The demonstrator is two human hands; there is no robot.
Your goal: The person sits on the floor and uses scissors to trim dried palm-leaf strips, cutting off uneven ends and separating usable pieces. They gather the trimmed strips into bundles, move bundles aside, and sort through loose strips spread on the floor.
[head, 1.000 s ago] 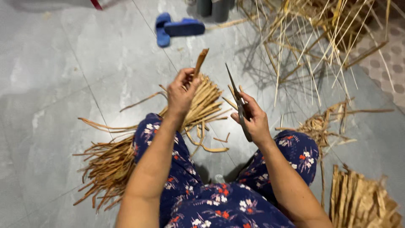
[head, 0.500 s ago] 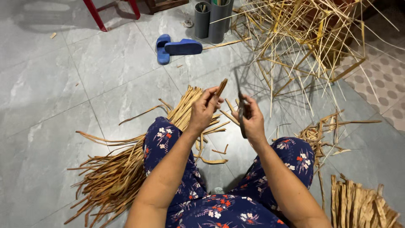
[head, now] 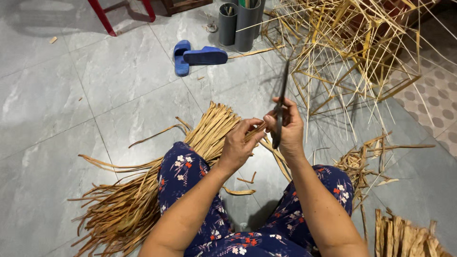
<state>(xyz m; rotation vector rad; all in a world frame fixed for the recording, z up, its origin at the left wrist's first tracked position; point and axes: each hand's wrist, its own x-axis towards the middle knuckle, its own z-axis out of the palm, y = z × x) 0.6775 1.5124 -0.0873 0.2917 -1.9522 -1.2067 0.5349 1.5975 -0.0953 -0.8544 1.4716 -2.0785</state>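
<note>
Bamboo strip (head: 257, 129) pinched in left hand (head: 238, 145), right hand (head: 288, 128) closed around dark knife (head: 281, 104), blade upright against strip, shavings pile (head: 143, 190) on tiled floor (head: 71, 104).

Knife (head: 281, 107): handle buried in right hand (head: 285, 131) grip; blade tip motion-blurred. Strip (head: 257, 129) beside knife mostly hidden under left hand (head: 238, 145) fingers. Far beyond knife, red stool legs (head: 107, 16) and grey tubes (head: 238, 21) cut by top edge. Strip bundle (head: 404, 238) cut by bottom edge.
</note>
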